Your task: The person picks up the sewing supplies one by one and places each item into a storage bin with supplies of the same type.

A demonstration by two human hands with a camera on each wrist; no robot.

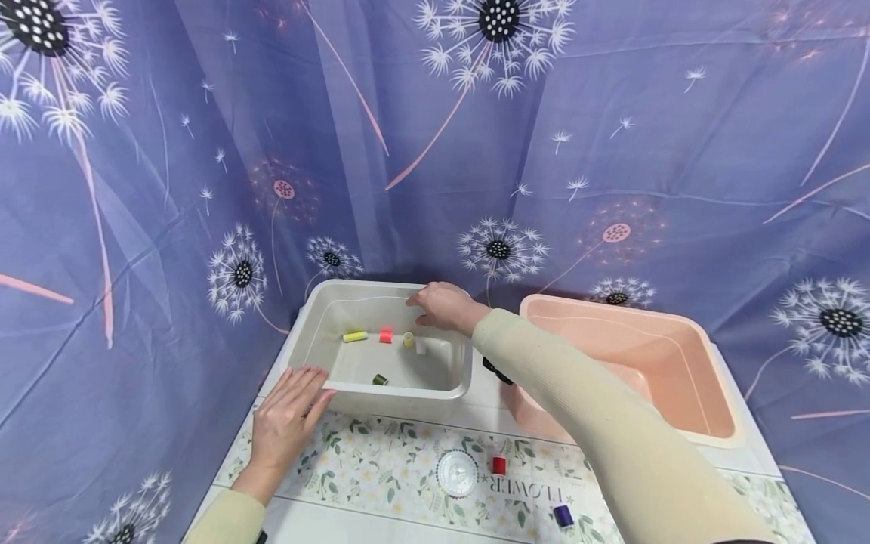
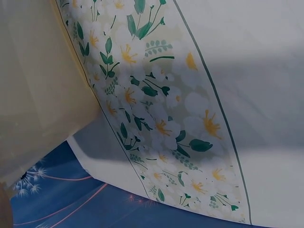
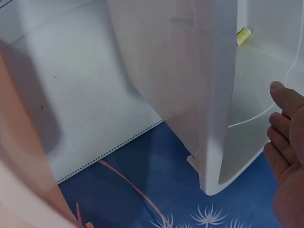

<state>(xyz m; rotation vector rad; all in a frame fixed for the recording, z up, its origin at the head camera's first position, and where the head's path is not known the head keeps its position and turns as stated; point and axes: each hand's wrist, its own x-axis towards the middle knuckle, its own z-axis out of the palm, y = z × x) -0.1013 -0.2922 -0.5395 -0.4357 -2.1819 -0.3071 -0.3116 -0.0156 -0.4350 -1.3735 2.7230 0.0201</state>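
My left hand (image 1: 288, 412) rests on the front left rim of a grey plastic basin (image 1: 408, 394), fingers straight. Above the basin's far right part is my right hand (image 1: 445, 306), its fingers loosely bent; nothing shows in it in the right wrist view, where the hand (image 3: 289, 137) is at the right edge. Several thread spools lie on the basin's floor: a yellow spool (image 1: 355, 336), a coral-red spool (image 1: 386, 335), a pale yellow spool (image 1: 408, 339), a white spool (image 1: 421, 347) and a dark green spool (image 1: 380, 380). The left wrist view does not show the fingers.
To the right stands a peach basin (image 1: 680, 363). On the floral table runner (image 1: 367, 461) are a clear glass dish (image 1: 458, 474), a red spool (image 1: 499, 465) and a purple spool (image 1: 563, 517). A blue dandelion-print curtain (image 1: 421, 136) hangs behind and at the sides.
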